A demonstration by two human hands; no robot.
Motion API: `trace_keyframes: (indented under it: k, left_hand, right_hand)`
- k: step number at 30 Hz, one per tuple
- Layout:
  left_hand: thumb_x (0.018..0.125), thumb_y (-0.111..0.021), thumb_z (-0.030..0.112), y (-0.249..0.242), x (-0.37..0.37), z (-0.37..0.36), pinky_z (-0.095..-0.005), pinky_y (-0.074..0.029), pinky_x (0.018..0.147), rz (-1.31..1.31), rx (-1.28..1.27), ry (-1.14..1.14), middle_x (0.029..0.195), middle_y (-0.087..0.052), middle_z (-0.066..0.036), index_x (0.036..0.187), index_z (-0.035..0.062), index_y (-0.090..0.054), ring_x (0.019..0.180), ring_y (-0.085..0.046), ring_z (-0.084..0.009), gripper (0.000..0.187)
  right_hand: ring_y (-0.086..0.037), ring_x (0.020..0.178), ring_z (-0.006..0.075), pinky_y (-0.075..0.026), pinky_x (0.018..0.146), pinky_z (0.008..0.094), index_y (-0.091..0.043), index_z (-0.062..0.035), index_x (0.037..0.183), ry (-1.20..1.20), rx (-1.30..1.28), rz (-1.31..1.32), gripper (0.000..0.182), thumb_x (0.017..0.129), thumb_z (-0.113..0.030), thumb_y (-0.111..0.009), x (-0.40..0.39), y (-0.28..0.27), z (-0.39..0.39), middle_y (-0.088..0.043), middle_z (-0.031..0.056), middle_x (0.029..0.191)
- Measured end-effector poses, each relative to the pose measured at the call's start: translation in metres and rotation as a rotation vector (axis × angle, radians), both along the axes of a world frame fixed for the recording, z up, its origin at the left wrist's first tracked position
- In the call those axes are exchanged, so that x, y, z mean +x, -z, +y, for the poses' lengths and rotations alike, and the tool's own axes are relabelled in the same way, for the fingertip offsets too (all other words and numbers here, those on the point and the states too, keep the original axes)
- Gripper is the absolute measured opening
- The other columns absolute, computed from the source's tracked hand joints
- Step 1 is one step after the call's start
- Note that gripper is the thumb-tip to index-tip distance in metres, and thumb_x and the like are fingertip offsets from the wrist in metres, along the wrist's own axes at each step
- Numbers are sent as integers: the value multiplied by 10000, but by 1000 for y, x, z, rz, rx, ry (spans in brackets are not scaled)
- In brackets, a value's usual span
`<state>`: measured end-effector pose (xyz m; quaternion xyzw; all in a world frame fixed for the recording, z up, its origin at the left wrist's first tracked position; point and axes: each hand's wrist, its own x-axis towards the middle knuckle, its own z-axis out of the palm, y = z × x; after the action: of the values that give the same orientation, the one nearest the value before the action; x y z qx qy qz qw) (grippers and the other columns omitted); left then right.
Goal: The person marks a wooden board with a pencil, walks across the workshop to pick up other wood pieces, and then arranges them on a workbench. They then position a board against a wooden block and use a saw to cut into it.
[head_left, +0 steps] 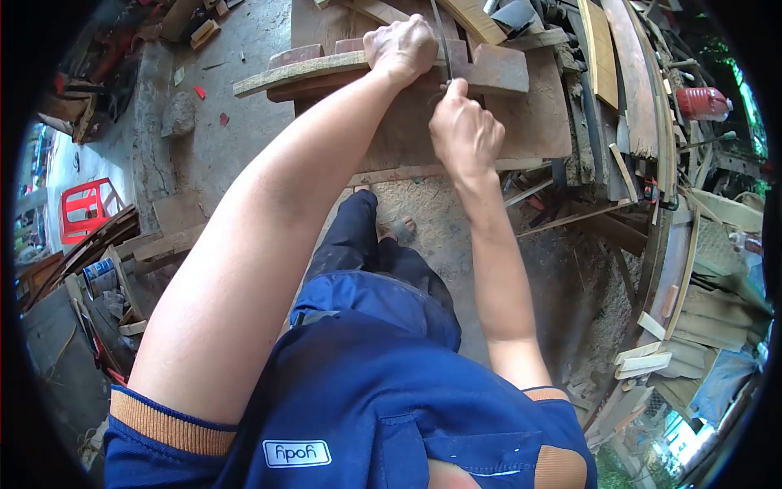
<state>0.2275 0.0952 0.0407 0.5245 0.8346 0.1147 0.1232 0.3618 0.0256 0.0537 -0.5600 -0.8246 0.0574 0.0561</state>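
My left hand (pixel 403 47) is closed over a long, slightly curved wooden strip (pixel 305 73), pressing it on the workbench. Just to its right runs a narrow metal saw blade (pixel 441 37), pointing away from me and crossing the wood. My right hand (pixel 468 130) is wrapped round the near end of this saw, thumb on top; the fingers hide most of the grip. A thick wooden block (pixel 498 69) lies right of the blade, and its join with the other pieces is hard to make out.
The wooden workbench (pixel 538 122) carries more boards at the back. Stacked planks (pixel 627 73) and a red plastic bottle (pixel 705 104) are on the right. A red plastic stool (pixel 88 209), a tin can (pixel 101 275) and scrap wood lie left. Sawdust covers the floor (pixel 423 200) near my feet.
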Motion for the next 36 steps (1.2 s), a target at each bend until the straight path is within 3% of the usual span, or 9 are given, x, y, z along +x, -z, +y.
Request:
trace_keyframes:
  k: [12, 15, 18, 23, 26, 31, 36]
  left_hand:
    - [858, -471, 251, 2, 0, 1, -416, -507, 842, 4, 44, -15, 1020, -708, -184, 1017, 107, -721, 995, -683, -335, 329]
    - [862, -465, 248, 2, 1, 2, -415, -504, 841, 7, 17, -13, 1019, -708, -184, 1006, 108, -716, 996, -681, -336, 321]
    - [862, -466, 256, 0, 1, 3, -419, -502, 841, 2, 9, -8, 1022, -706, -189, 1001, 105, -712, 1000, -679, -337, 320]
    - [849, -483, 263, 8, -2, 5, -423, -503, 851, -5, 78, -40, 1029, -705, -191, 1007, 99, -724, 1004, -679, -339, 332]
    - [848, -488, 264, 2, 0, 6, -410, -516, 848, 25, 20, -28, 1024, -706, -188, 957, 105, -741, 985, -688, -340, 318]
    - [873, -481, 291, 1, 2, 6, -430, -505, 845, 46, 63, 11, 1038, -707, -179, 1016, 103, -722, 1011, -677, -344, 338]
    - [887, -453, 307, 3, 2, 8, -444, -494, 858, 30, 60, -45, 1035, -699, -202, 1016, 99, -714, 1007, -670, -370, 357]
  right_hand:
    - [-709, 687, 355, -568, 584, 454, -538, -48, 907, 12, -84, 18, 170, 954, -165, -424, 29, -5, -35, -677, 215, 680]
    - [-710, 691, 357, -568, 584, 449, -543, -34, 942, -42, 65, 110, 176, 944, -172, -434, 14, 8, 1, -681, 218, 693]
    - [-711, 698, 359, -566, 613, 479, -543, -30, 953, 0, 55, 115, 175, 940, -155, -422, -5, 15, 24, -686, 219, 716]
    - [-706, 696, 374, -560, 611, 505, -511, -32, 965, -22, -72, 125, 147, 945, -148, -422, 27, 5, -22, -680, 228, 711]
    - [-707, 700, 371, -562, 613, 498, -515, -22, 979, -29, -81, 135, 161, 946, -145, -416, 28, 2, -23, -687, 217, 726]
    - [-712, 733, 356, -573, 631, 439, -537, -25, 962, 17, 16, 161, 159, 936, -140, -430, 0, 11, 20, -698, 211, 760]
    - [-712, 729, 356, -571, 624, 463, -524, -26, 964, -17, -108, 135, 149, 942, -145, -438, 33, 1, -27, -691, 223, 746]
